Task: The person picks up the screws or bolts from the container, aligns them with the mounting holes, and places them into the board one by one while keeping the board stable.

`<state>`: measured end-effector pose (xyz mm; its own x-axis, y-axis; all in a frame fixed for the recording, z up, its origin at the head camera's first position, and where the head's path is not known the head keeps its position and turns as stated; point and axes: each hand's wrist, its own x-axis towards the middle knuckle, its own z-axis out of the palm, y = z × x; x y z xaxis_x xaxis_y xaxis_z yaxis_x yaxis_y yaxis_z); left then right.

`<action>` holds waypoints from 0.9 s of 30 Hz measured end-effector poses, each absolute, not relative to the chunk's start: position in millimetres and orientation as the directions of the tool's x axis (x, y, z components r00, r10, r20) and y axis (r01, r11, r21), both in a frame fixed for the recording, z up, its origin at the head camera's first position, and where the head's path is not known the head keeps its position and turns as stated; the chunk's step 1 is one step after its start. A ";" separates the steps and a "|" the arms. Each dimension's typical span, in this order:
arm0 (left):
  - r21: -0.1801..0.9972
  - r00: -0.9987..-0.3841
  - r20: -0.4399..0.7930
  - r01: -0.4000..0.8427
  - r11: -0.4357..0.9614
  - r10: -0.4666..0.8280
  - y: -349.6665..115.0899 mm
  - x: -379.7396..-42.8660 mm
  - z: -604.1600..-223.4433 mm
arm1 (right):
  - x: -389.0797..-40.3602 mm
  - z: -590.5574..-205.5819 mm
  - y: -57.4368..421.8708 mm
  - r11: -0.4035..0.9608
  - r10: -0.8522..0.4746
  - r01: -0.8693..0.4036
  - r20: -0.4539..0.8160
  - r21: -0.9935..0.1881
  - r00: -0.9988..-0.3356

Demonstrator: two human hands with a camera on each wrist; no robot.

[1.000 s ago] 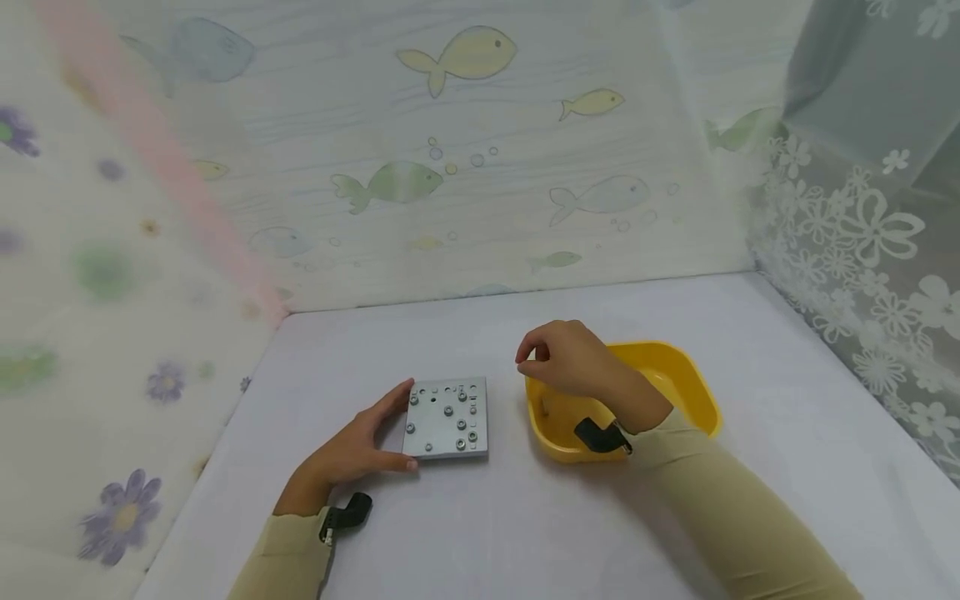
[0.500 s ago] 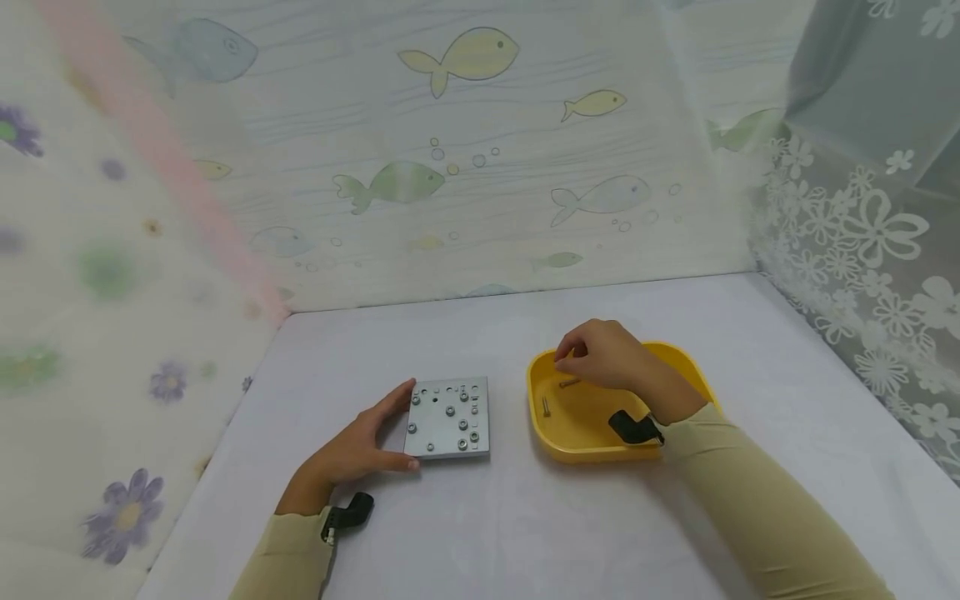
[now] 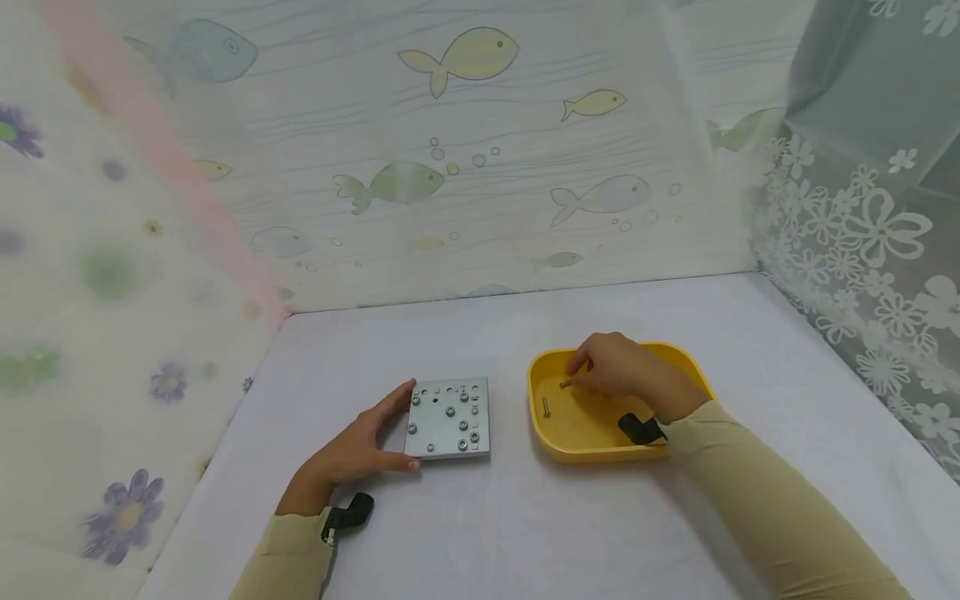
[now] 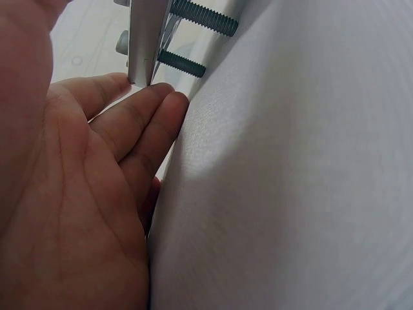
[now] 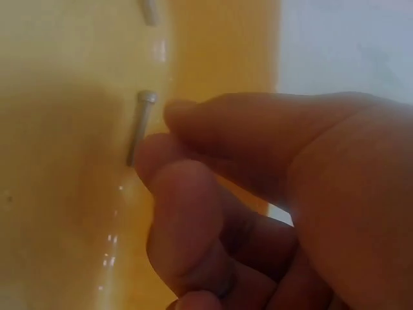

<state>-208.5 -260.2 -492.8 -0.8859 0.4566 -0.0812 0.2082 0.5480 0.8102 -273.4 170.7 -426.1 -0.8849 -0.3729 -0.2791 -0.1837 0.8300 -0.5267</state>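
In the head view a square silver metal plate (image 3: 448, 419) with several socket-head screws sits at centre left. My left hand (image 3: 351, 454) holds its left side, thumb at the front corner and fingers at the back one. Threaded screw shanks (image 4: 205, 18) stick out under the plate in the left wrist view, beside my fingertips (image 4: 171, 103). My right hand (image 3: 626, 371) is inside the yellow tray (image 3: 555, 454), thumb and index fingertips slightly apart. Right by them lies a socket-head screw (image 5: 141, 126). Another screw (image 3: 546, 407) lies nearer the tray's left wall.
A white cloth covers the table (image 3: 480, 533). Fish-patterned fabric (image 3: 480, 167) hangs at the back, a flowered curtain (image 3: 150, 350) on the left, and lace (image 3: 862, 250) on the right.
My right hand has moved right from the tray's left rim and down into the tray, beside a screw. My left hand and the plate have stayed in place.
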 end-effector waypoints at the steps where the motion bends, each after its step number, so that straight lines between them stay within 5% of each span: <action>1: 0.809 -0.886 -0.083 0.207 0.551 0.455 -260.2 -208.5 -493.2 | -274.0 -427.4 170.1 0.835 -0.380 -0.197 -0.279 -0.514 -0.882; 15: 0.804 -0.886 -0.071 0.221 0.552 0.458 -261.8 -208.3 -493.8 | -272.6 -429.0 155.1 0.861 -0.448 -0.336 -0.256 -0.382 -0.856; 27: 0.802 -0.889 -0.079 0.212 0.559 0.451 -260.7 -208.8 -494.1 | -275.6 -434.6 156.2 0.856 -0.469 -0.347 -0.294 -0.383 -0.832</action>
